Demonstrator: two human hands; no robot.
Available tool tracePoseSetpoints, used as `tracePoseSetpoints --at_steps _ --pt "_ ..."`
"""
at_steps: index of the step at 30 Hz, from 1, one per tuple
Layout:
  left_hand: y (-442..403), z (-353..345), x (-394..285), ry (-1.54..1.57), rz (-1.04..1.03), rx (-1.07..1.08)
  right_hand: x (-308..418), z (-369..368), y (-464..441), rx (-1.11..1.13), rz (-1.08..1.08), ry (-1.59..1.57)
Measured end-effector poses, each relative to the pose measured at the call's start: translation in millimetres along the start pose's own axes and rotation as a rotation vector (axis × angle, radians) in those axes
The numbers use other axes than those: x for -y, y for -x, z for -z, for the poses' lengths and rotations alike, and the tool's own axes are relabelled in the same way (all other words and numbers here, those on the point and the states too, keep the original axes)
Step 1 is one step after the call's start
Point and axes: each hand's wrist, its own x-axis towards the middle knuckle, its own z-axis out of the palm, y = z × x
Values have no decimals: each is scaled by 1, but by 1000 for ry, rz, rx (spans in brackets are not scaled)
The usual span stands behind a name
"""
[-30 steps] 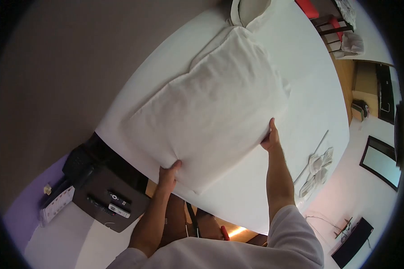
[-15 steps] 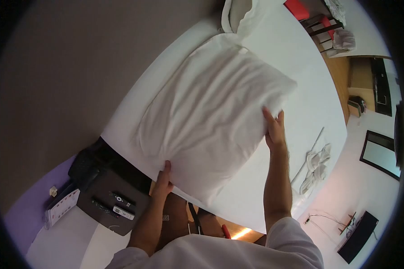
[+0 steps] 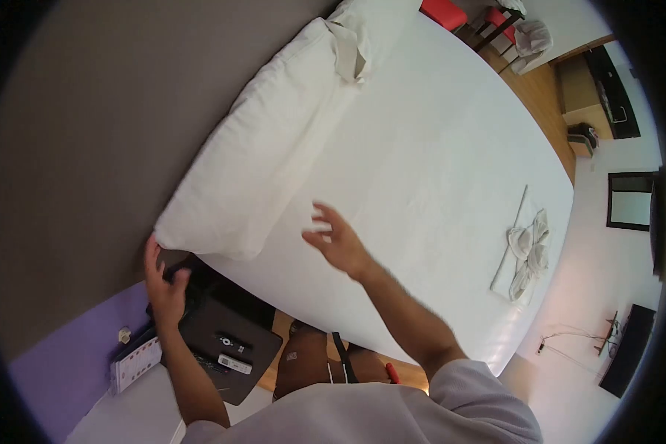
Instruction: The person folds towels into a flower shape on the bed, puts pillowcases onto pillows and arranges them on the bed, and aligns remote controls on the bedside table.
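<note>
A white pillow (image 3: 251, 148) lies along the head side of the bed (image 3: 422, 170), against the dark headboard wall. My left hand (image 3: 164, 285) is at the pillow's lower left corner, fingers apart, its fingertips touching or very near that corner. Above the bare sheet, to the right of the pillow, my right hand (image 3: 334, 238) hangs with fingers spread and holds nothing. The opening of another white pillowcase (image 3: 351, 52) shows beyond the pillow's far end.
A dark nightstand (image 3: 214, 318) with remotes (image 3: 234, 363) stands at the lower left. Folded towels (image 3: 527, 255) lie on the bed's right side. Red chairs (image 3: 444, 13) are at the top right. A mirror (image 3: 631, 200) hangs on the right wall.
The pillow has moved from mid-bed up and left against the headboard. My right hand has let go of it and moved left; my left hand has moved left to the pillow's corner.
</note>
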Motion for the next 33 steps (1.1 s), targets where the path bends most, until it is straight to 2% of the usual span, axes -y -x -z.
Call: tracePoseSetpoints --at_steps 2,3,6,7,10,14,17,20,23,26,27,30,32,33 --pt "-10 -17 -28 -266 -59 -12 -35 -5 28 23 -138 -5" --pt "-20 -19 -25 -277 -87 -116 -57 -4 41 37 -173 -3" --pt "-40 -11 27 -519 -33 -124 -99 2 75 41 -329 47" --pt "-36 -13 35 -599 -80 -129 -109 7 84 26 -357 83" --pt "-31 -7 71 -246 125 -139 -132 22 102 -30 -407 162" --pt "-27 -3 81 -263 165 -160 -149 39 110 -118 -416 205" --pt "-31 0 66 -485 78 -176 -137 43 111 -172 -423 172" --pt "-25 -3 45 -466 -4 -220 -145 38 113 -194 -399 34" --pt "-18 2 71 -261 292 -141 -143 32 124 -174 -406 56" --pt "6 5 91 -271 56 -195 -168 25 137 -134 -407 83" --pt "16 5 78 -325 106 -242 -178 23 144 -130 -425 95" --pt "36 3 56 -547 -169 -346 -208 17 164 -113 -425 145" --pt "37 -4 33 -596 -252 -368 -228 20 173 -89 -368 191" --pt "37 -9 23 -618 -287 -383 -231 23 174 -55 -406 148"
